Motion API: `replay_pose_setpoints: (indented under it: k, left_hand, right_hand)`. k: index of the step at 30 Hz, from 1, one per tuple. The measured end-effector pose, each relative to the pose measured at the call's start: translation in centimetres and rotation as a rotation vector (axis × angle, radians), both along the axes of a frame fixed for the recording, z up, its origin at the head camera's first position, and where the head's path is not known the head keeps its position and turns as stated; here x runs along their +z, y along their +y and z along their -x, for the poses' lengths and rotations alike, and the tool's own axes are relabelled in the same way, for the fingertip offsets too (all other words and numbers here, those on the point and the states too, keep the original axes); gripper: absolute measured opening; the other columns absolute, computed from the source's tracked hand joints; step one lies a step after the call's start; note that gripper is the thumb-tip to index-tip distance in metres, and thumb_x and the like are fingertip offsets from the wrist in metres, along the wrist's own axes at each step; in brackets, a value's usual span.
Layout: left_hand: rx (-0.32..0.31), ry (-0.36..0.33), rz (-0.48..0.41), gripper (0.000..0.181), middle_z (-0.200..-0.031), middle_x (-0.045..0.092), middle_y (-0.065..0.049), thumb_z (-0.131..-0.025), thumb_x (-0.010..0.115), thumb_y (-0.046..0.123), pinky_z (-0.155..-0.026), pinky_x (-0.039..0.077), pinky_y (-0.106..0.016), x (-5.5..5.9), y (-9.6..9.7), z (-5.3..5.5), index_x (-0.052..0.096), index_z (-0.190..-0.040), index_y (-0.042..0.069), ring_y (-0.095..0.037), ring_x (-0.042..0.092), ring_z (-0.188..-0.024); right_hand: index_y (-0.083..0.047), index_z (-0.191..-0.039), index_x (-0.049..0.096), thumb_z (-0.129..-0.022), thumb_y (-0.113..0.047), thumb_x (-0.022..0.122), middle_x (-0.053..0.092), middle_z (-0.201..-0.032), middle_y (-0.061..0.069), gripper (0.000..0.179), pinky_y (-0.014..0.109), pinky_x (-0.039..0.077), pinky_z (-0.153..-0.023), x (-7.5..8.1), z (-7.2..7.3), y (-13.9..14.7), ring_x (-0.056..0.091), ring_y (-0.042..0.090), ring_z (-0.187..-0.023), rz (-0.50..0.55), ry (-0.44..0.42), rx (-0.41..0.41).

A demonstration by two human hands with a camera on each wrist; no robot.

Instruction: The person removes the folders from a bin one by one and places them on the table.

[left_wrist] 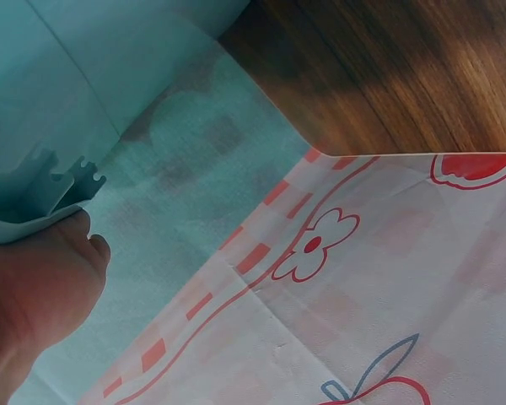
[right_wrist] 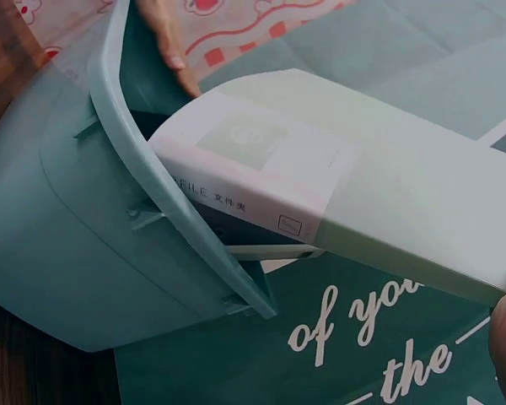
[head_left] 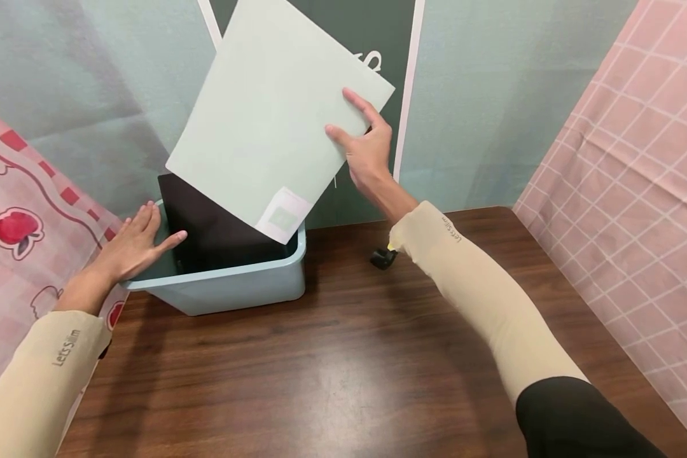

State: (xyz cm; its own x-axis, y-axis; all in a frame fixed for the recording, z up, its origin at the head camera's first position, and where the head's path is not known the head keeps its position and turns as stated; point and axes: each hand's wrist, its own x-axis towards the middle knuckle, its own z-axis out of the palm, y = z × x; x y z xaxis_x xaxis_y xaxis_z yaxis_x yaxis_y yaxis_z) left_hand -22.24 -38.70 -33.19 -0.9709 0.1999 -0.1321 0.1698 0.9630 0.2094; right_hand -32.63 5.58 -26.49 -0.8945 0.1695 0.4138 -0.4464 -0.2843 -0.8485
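R hand (head_left: 372,147) pinching pale green folder (head_left: 269,108) nr edge, L hand (head_left: 134,247) spread, fingers straight, touching blue bin (head_left: 237,285)

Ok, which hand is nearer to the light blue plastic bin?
Left. The left hand is on the rim of the light blue plastic bin; the right hand is higher and off to its right, holding the pale green rectangular folder.

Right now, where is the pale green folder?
In the head view, the pale green folder is left of centre, tilted over the light blue bin, with the right hand gripping its right edge.
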Motion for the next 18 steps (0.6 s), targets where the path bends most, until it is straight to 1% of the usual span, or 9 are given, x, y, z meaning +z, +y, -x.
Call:
replay_pose_setpoints:
  k: [3, 8, 13, 18]
  left_hand:
    - [-0.004, -0.003, -0.003, 0.097, -0.171, -0.021, -0.029, -0.111, 0.033, 0.06, -0.127, -0.011, -0.062, 0.1, 0.0, 0.2, -0.012, -0.163, -0.008, -0.047, -0.016, -0.16]
    - [-0.007, -0.005, -0.001, 0.097, -0.171, -0.021, -0.028, -0.111, 0.033, 0.06, -0.127, -0.01, -0.063, -0.1, -0.1, 0.4, -0.013, -0.163, -0.008, -0.047, -0.016, -0.16]
    - [-0.009, -0.002, -0.005, 0.097, -0.171, -0.022, -0.028, -0.111, 0.034, 0.06, -0.127, -0.01, -0.063, -0.2, -0.1, 0.6, -0.013, -0.163, -0.007, -0.046, -0.016, -0.16]
    - [-0.004, -0.003, -0.01, 0.097, -0.171, -0.022, -0.027, -0.111, 0.033, 0.061, -0.127, -0.011, -0.062, -0.1, 0.1, 0.4, -0.013, -0.163, -0.007, -0.046, -0.016, -0.16]
  right_hand:
    - [-0.013, -0.139, 0.072, -0.078, 0.016, 0.086, 0.065, -0.141, -0.003, 0.069, 0.033, 0.059, -0.098, 0.2, 0.2, 0.6, 0.063, 0.016, -0.123, 0.037, -0.028, 0.005]
    - [-0.014, -0.14, 0.071, -0.077, 0.016, 0.086, 0.064, -0.142, -0.003, 0.072, 0.034, 0.059, -0.099, 0.5, 0.1, 1.6, 0.063, 0.018, -0.124, 0.063, -0.056, 0.028]
    - [-0.012, -0.142, 0.069, -0.077, 0.019, 0.084, 0.062, -0.142, 0.001, 0.073, 0.037, 0.059, -0.099, 0.7, 0.0, 2.8, 0.061, 0.02, -0.126, 0.106, -0.05, 0.066]
    - [-0.012, -0.143, 0.068, -0.08, 0.018, 0.083, 0.06, -0.141, 0.006, 0.072, 0.044, 0.061, -0.098, 0.7, -0.3, 3.9, 0.061, 0.025, -0.127, 0.119, -0.048, 0.106]
